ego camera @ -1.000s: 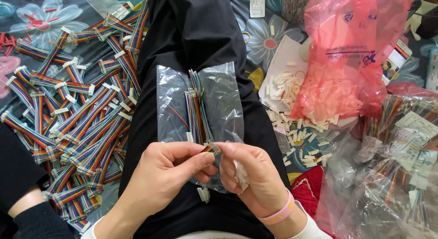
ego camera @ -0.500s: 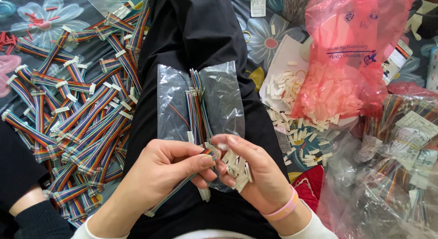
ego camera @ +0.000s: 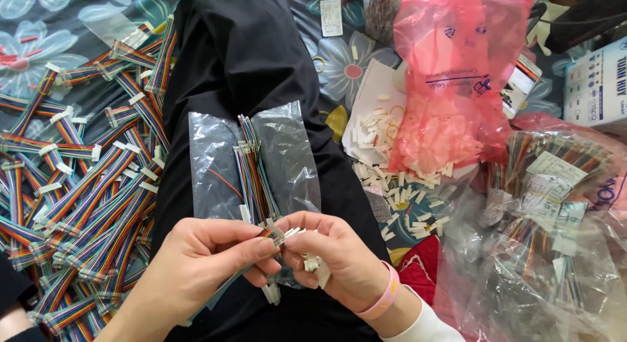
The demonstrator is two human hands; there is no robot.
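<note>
The left hand [ego camera: 196, 263] was closed in a pinch, thumb and forefinger gripping the end of a rainbow ribbon cable [ego camera: 269, 233] just where its wires met the right hand. The right hand [ego camera: 336, 260] curled loosely around a small clutch of white connector housings [ego camera: 312, 262], its fingertips pressed against the cable end, so the two hands touched at that point; a pink wristband [ego camera: 385, 296] sat on the right wrist. Both hands hovered over a black-trousered lap [ego camera: 248, 61]. On the lap just beyond the hands lay a clear plastic bag [ego camera: 287, 152] with a bundle of loose coloured wires [ego camera: 251, 169] resting along its middle. To the left, a wide heap of finished rainbow cables [ego camera: 85, 185] spread over a floral cloth [ego camera: 39, 28]. To the right, loose white housings [ego camera: 392, 179] were scattered beside a pink plastic bag [ego camera: 450, 81] holding more of them, and further right lay clear bags of cable bundles [ego camera: 548, 211].
</note>
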